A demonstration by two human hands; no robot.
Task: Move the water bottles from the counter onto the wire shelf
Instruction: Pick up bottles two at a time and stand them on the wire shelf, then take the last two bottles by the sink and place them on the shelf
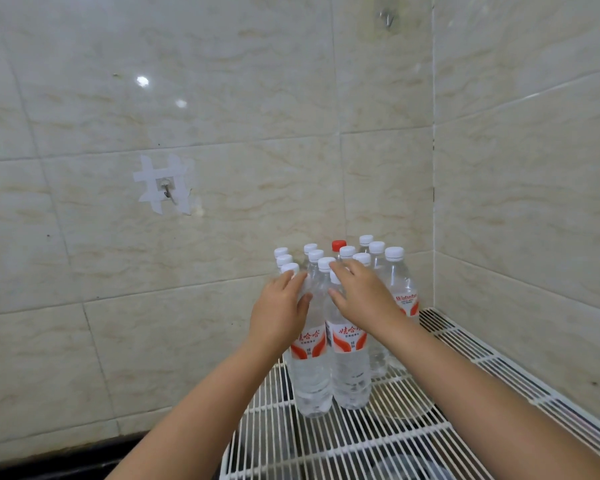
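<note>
Two bare forearms reach forward from the bottom of the view over a white wire shelf (413, 441), whose grid fills the lower right corner and runs back to the tiled wall (187, 133).

On the shelf, nearest the camera, stand two clear water bottles side by side and touching, both upright with red and white labels: the left front bottle (310, 375) and the right front bottle (350, 368).

The left hand (279, 315) lies against the upper part of the left front bottle, fingers loosely curved and slightly apart, the thumb pressed on the bottle's shoulder. The right hand (364, 294) rests over the top of the right front bottle, palm down, fingers slightly spread and covering most of its cap; whether they actually close around the neck cannot be told.

Behind these two, the other bottles (400, 289) are packed upright in a tight cluster in the back corner of the shelf, where the two walls meet. Nearly all carry white caps; one at the back has a red cap (338, 244).

Farther off on the left wall, a small metal hook (167, 190) hangs in a patch of white tape. Another hook (388, 18) sits high up near the corner.
</note>
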